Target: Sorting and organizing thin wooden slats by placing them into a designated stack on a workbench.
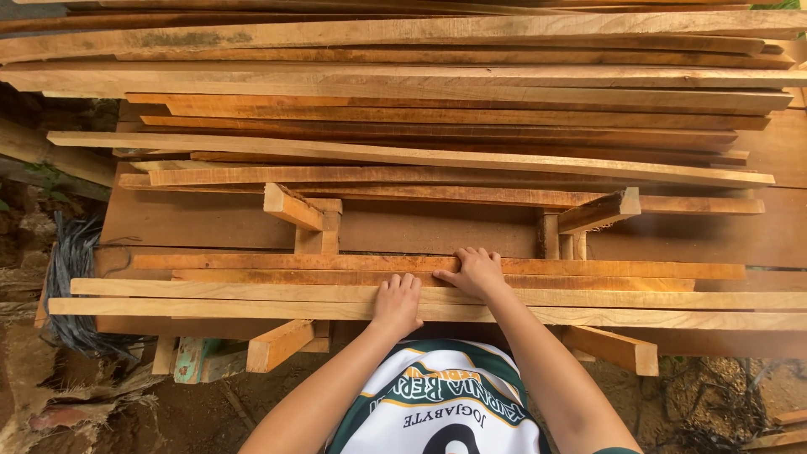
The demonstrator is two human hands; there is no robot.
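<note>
Several long, thin wooden slats lie side by side across two short crosswise blocks, right in front of me. My left hand rests palm down on the two nearest slats, fingers together and curled over the front one. My right hand lies flat a little farther in, fingers spread, on a reddish slat behind them. Neither hand lifts anything.
Behind the slats a tall stack of longer planks fills the upper view. Crosswise support blocks stick out under the layers. A dark bundle of fibres and bare soil lie at the left and below.
</note>
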